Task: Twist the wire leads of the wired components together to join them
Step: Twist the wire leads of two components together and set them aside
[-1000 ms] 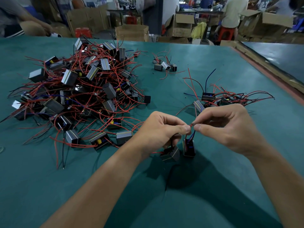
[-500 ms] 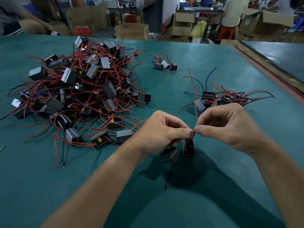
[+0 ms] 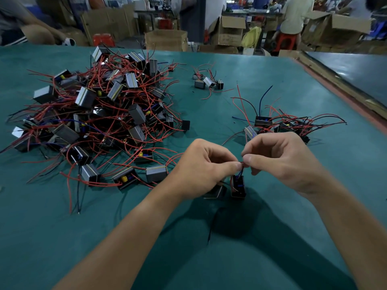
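My left hand (image 3: 204, 167) and my right hand (image 3: 278, 159) meet fingertip to fingertip above the green table, both pinching the short wire leads (image 3: 242, 165) where red and blue ends come together. Under the pinch hang two small black wired components: one upright (image 3: 238, 186) with blue parts showing, the other (image 3: 216, 192) tilted and partly hidden under my left hand. A thin dark lead (image 3: 210, 231) trails from them toward me.
A big pile of grey-black components with red leads (image 3: 100, 120) covers the left of the table (image 3: 62, 237). A smaller bunch (image 3: 289, 124) lies behind my right hand, a few more (image 3: 207, 81) farther back. Cardboard boxes and people stand beyond the far edge.
Both hands stay at the same spot, pinching the leads. The right hand's fingers have shifted slightly around the join, and the hanging components have swung a little.
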### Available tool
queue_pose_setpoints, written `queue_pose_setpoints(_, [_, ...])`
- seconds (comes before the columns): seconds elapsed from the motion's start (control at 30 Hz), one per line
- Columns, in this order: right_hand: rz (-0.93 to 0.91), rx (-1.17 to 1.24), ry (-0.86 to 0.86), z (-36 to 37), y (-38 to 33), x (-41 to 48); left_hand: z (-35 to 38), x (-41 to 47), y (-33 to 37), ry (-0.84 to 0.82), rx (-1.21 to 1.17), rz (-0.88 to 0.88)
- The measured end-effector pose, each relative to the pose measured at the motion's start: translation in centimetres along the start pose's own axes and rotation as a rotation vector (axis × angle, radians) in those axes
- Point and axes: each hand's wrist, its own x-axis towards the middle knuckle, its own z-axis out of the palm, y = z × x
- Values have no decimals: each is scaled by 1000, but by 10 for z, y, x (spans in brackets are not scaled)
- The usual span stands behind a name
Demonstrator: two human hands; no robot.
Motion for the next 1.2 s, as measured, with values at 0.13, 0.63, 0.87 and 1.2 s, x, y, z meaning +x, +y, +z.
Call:
queue_pose_setpoints(0.13, [-2, -26, -51, -7, -3, -2, -2, 0, 1, 0, -91, -62])
queue_pose_setpoints(0.63, [292, 75, -184, -4, -1, 1, 3, -1, 0, 4, 81, 41])
queue_pose_setpoints(0.87, [-15, 3, -120, -9, 3, -1, -5, 1, 5, 4, -153, -145])
queue_pose_setpoints(1.2, [-152, -139, -13, -4, 6, 0, -4, 2, 5, -69, -260, -293])
